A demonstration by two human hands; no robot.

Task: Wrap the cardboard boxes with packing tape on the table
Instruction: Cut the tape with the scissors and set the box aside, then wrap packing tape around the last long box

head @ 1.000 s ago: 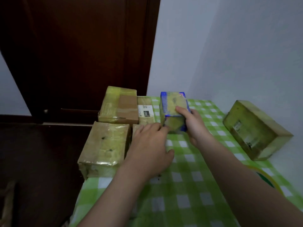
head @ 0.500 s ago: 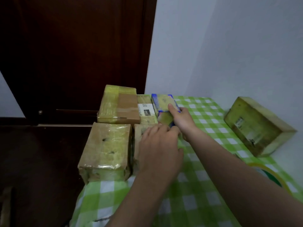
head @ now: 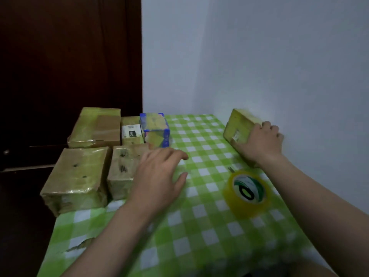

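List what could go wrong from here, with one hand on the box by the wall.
1. The right hand grips the box by the wall at one end only, so it may slip or swing if lifted.
2. The tape roll lies just in front of that box. Dragging the box in could knock it away.
3. The near-left wrapped box sits at the table's left edge. The left hand, open beside the pile, might nudge it off.

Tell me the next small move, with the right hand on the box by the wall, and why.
Probably pull the box toward the middle of the table: the right hand grips its near end, the tape roll lies close beside it, and the left hand hovers open, free to steady it.
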